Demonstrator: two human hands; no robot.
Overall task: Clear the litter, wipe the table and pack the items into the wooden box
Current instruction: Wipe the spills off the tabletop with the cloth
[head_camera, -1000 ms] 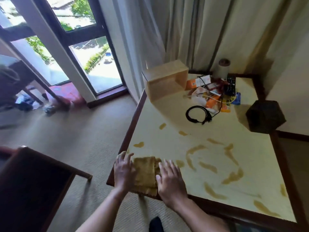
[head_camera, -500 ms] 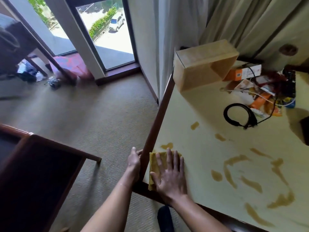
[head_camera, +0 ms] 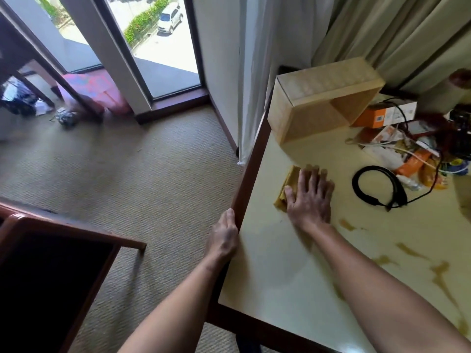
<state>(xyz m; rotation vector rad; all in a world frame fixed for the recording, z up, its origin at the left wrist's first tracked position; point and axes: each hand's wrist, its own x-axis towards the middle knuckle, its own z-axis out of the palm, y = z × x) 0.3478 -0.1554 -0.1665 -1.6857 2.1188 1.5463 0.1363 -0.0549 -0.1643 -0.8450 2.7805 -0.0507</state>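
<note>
Cloth (head_camera: 286, 186) flat under spread right hand (head_camera: 309, 197) on table (head_camera: 280, 263); left hand (head_camera: 224, 238) grips table edge.

The cream-topped counter (head_camera: 280, 263) has a smooth, glossy face that throws back the window light. Its dark brown rim (head_camera: 251, 159) looks like polished wood. The brown liquid smears (head_camera: 438, 271) lie wet and shiny on it. The folded mustard-yellow cloth (head_camera: 289, 183) is a soft, matt fabric. The pale open-sided wooden box (head_camera: 323, 82) looks like light wood with a dull finish. The black coiled cable (head_camera: 362, 174) seems smooth, rubbery plastic. The orange-and-white carton (head_camera: 382, 114) is matt cardboard. The beige carpet (head_camera: 153, 174) is a coarse, ribbed weave, and the off-white curtains (head_camera: 382, 26) are plain matt cloth.
</note>
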